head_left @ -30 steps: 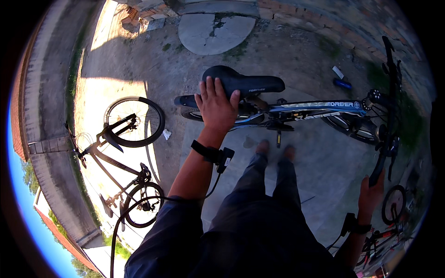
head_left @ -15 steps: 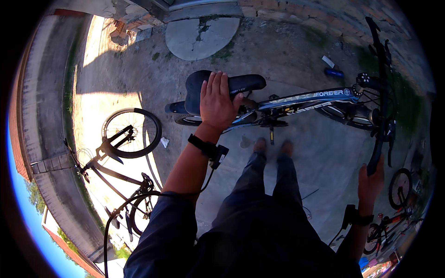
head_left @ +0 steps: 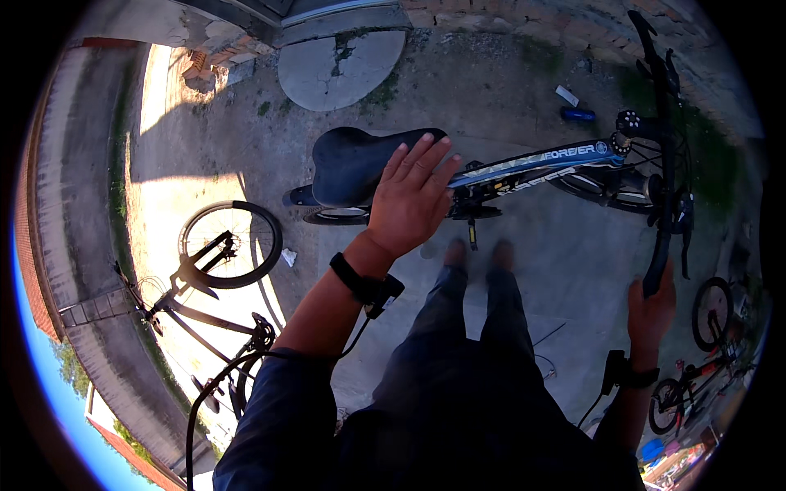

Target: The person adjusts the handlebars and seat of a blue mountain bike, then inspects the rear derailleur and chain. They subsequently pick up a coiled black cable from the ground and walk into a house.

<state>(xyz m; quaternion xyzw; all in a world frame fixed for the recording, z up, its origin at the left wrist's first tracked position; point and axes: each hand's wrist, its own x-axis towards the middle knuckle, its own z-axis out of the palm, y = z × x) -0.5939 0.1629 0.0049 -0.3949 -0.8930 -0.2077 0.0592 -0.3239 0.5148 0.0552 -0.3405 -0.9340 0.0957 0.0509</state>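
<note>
Bicycle (head_left: 524,168) stands crosswise, saddle (head_left: 344,164) left and handlebar (head_left: 668,176) right. The right hand (head_left: 652,309) grips the handlebar's near end, likely steadying it; the left hand (head_left: 409,203), open, lies over the saddle's front, perhaps for balance, though contact is unclear.

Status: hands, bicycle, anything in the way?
Left hand open at front of saddle, contact unclear. Right hand closed on handlebar grip. Bicycle side-on ahead. Blue cylinder on ground beyond.
</note>
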